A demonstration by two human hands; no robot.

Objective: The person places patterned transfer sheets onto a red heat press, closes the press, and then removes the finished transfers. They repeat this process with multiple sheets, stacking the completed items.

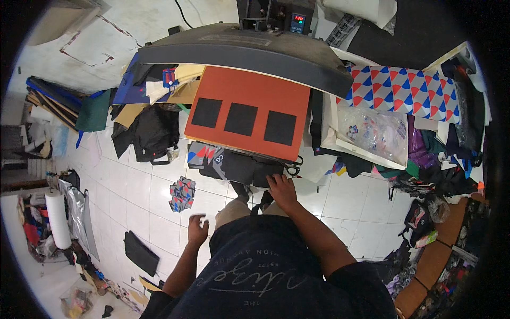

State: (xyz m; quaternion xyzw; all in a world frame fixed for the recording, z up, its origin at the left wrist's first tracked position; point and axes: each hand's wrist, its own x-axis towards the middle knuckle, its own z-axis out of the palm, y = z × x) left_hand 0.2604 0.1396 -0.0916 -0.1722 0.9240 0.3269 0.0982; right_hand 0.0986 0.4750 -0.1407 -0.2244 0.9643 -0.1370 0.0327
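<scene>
My right hand [281, 190] is at the near edge of a stack of black fabric pieces [245, 169], its fingers bent over the edge of a piece at the right end. My left hand [198, 229] hangs over the floor left of my legs, fingers loosely curled and apart, holding nothing. Beyond the stack lies the orange-red pad [255, 90] of a heat press. Three black fabric squares, the left one [207, 112], the middle one [241, 119] and the right one [280, 127], lie in a row on it. Scissors [292, 168] rest beside the stack.
The press's grey upper plate [249, 53] stands raised above the pad's far side. Patterned printed sheets [404, 90] and a white tray [366, 130] with plastic bags are at the right. Patterned pieces [182, 194] and a black folded item [141, 253] lie on the tiled floor.
</scene>
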